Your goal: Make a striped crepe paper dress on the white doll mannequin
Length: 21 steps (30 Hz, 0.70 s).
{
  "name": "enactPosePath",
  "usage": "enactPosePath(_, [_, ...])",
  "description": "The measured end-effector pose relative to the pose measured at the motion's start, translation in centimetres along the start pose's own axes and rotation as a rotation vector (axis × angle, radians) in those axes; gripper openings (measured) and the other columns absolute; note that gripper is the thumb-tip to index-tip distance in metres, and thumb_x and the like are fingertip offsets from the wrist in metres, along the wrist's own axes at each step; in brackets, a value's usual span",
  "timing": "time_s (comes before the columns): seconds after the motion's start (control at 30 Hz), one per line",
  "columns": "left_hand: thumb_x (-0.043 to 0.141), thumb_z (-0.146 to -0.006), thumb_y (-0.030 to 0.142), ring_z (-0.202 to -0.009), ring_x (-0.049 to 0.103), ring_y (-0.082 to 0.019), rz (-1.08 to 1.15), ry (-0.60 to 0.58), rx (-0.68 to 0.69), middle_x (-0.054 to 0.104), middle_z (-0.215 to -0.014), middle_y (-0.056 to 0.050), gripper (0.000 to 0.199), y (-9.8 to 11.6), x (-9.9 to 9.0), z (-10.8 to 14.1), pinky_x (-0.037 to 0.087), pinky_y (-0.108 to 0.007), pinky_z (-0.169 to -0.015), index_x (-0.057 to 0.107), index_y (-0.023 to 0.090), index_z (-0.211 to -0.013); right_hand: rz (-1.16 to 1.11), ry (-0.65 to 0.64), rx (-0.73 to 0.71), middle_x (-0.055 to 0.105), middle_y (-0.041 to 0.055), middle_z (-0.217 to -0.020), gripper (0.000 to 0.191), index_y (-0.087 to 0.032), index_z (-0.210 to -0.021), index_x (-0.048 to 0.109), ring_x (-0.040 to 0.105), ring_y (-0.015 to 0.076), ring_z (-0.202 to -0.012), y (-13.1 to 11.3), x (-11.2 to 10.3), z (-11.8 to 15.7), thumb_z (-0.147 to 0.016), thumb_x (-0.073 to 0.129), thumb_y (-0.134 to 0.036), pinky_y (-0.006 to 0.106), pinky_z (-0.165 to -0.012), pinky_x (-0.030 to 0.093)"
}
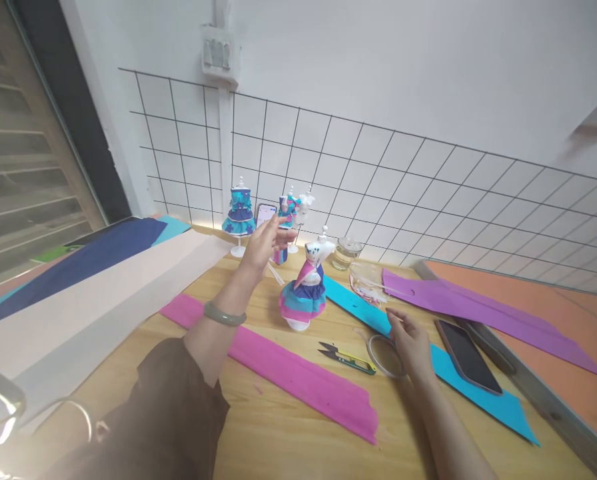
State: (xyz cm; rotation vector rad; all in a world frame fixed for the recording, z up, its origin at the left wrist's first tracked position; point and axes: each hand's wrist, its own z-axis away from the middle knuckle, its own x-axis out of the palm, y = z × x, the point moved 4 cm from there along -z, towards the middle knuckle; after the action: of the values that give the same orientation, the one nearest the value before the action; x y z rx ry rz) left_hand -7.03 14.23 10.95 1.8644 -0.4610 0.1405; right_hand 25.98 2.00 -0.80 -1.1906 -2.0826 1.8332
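My left hand [267, 244], with a jade-like bangle at the wrist, reaches out over the table with its fingers stretched and nothing visible in them. It is nearest to a phone [265, 212] with a lit screen and a small dress form [288, 212] in blue and pink, partly hidden behind it. My right hand [411, 343] hovers by a ring-shaped roll of clear tape [384, 355], fingers loosely bent and seemingly holding nothing. Between the hands stands a mini mannequin [308, 283] in a white, pink and blue ruffled dress. Yellow-green thread snips [348, 359] lie before it.
A pink crepe paper strip [298, 377] crosses the wooden table, with a blue strip [353, 303] and purple strip [468, 310] at right. A dark phone [467, 357] lies on the blue strip. Behind are another dressed mannequin [240, 212], a glass jar [347, 253] and a wire grid [346, 153].
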Motion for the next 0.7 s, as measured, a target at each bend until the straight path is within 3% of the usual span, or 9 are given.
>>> enactPosePath(0.1, [0.051,-0.080,0.058,-0.094,0.064,-0.022,-0.036,-0.072,-0.026,0.069,-0.095,-0.011,0.053,0.2,0.3,0.2,0.047,-0.036,-0.083,0.057,0.016,-0.112,0.007,-0.003,-0.007,0.044,-0.0039,-0.043,0.057,-0.009,-0.101,0.067,0.042,0.0142,-0.041,0.0,0.4,0.2,-0.070,0.056,-0.057,0.027,-0.043,0.033])
enactPosePath(0.2, [0.061,-0.077,0.048,-0.099,0.061,-0.021,-0.097,-0.271,-0.042,0.067,-0.103,-0.011,0.053,0.4,1.5,0.8,0.045,-0.035,-0.086,0.054,0.018,-0.120,0.026,0.004,-0.015,0.045,-0.0035,-0.044,0.056,-0.010,-0.099,0.067,0.042,0.0145,-0.042,-0.1,0.7,0.4,-0.071,0.055,-0.057,0.027,-0.044,0.034])
enactPosePath(0.33, [0.074,-0.068,0.031,-0.102,0.058,-0.022,-0.168,-0.490,-0.056,0.064,-0.106,-0.012,0.076,-0.1,2.7,1.7,0.044,-0.037,-0.089,0.041,0.018,-0.134,0.047,0.006,-0.023,0.046,-0.0037,-0.045,0.056,-0.011,-0.099,0.067,0.043,0.0149,-0.044,-0.4,0.8,0.7,-0.071,0.054,-0.058,0.027,-0.047,0.035])
enactPosePath(0.5, [0.076,-0.065,0.026,-0.098,0.059,-0.022,-0.226,-0.505,-0.055,0.062,-0.101,-0.009,0.079,-1.3,3.2,1.9,0.048,-0.038,-0.084,0.039,0.019,-0.135,0.067,-0.013,-0.034,0.048,-0.0026,-0.046,0.056,-0.011,-0.098,0.067,0.044,0.0154,-0.046,-0.6,1.2,1.0,-0.071,0.053,-0.058,0.027,-0.049,0.035])
enactPosePath(0.7, [0.075,-0.064,0.023,-0.095,0.060,-0.022,-0.205,-0.446,0.004,0.063,-0.101,-0.010,0.058,-2.9,4.0,1.7,0.049,-0.036,-0.082,0.053,0.014,-0.118,0.067,-0.042,-0.048,0.045,-0.0032,-0.045,0.050,-0.011,-0.093,0.067,0.040,0.0141,-0.042,-0.7,1.8,1.3,-0.071,0.054,-0.054,0.027,-0.045,0.032])
